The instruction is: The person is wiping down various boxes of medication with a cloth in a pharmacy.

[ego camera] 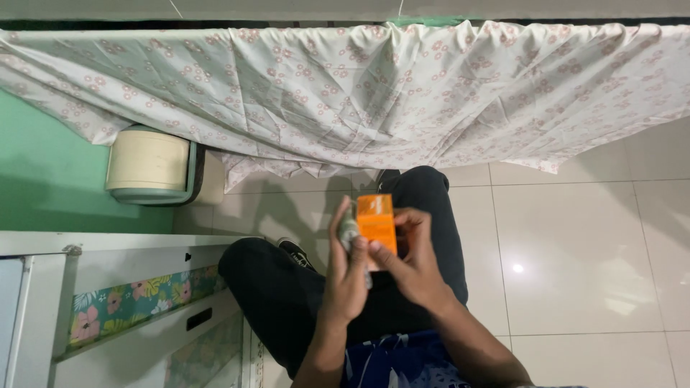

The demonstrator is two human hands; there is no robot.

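Observation:
I sit with my legs in black trousers (287,287) stretched over a pale tiled floor. My right hand (413,262) holds a small orange box (376,219) upright in front of me, fingers wrapped round its right side and lower end. My left hand (346,269) is closed on a small grey-green crumpled thing (349,231), pressed against the box's left edge. What that thing is cannot be made out. Both hands meet above my lap.
A floral sheet (359,93) hangs across the top of the view. A cream round container (147,162) stands against the green wall at left. A white cabinet with a flowered panel (129,302) fills the lower left. Glossy floor tiles (575,251) spread to the right.

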